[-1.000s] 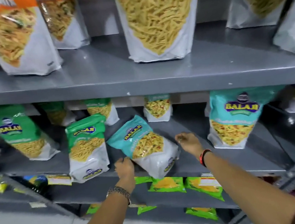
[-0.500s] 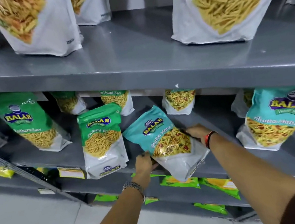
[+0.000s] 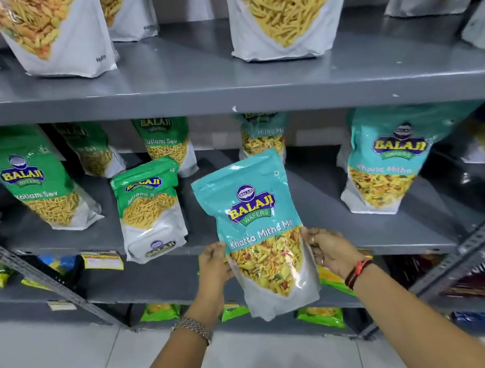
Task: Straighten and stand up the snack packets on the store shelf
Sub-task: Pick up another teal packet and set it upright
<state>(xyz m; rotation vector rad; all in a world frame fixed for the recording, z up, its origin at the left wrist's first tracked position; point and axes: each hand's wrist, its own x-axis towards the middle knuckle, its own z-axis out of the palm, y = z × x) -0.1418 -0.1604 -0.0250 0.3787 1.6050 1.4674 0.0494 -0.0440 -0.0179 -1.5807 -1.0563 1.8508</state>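
On the grey shelf (image 3: 382, 236) most packets stand; left hand (image 3: 213, 264) and right hand (image 3: 331, 249) pinch the teal packet (image 3: 260, 228) by its sides, lifted off, not yet set upright

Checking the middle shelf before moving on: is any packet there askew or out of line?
Yes. The green Ratlami Sev packet at the front edge of the middle shelf leans back rather than standing square. The teal Khatta Mitha packet is off the shelf, held upright between left hand and right hand.
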